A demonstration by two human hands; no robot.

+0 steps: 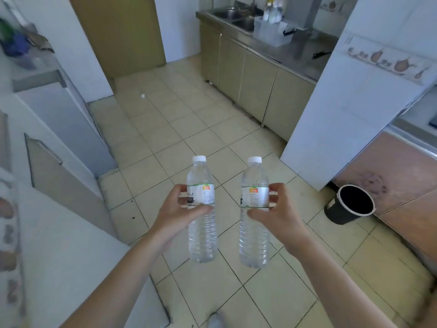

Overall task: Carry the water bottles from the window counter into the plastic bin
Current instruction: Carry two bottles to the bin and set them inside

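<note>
I hold two clear water bottles with white caps upright over the tiled floor. My left hand (176, 213) grips the left bottle (201, 233) at its label. My right hand (281, 214) grips the right bottle (254, 237) the same way. Far ahead, a clear plastic bin (272, 34) stands on the steel counter (307, 60) beside the sink, with several bottles (273, 10) standing in it.
A black waste bucket (350, 204) sits on the floor to the right by a white tiled pillar (343, 110). Olive cabinets (250, 84) run under the steel counter. White cabinets (59, 138) line the left side. A brown door (120, 31) is at the back.
</note>
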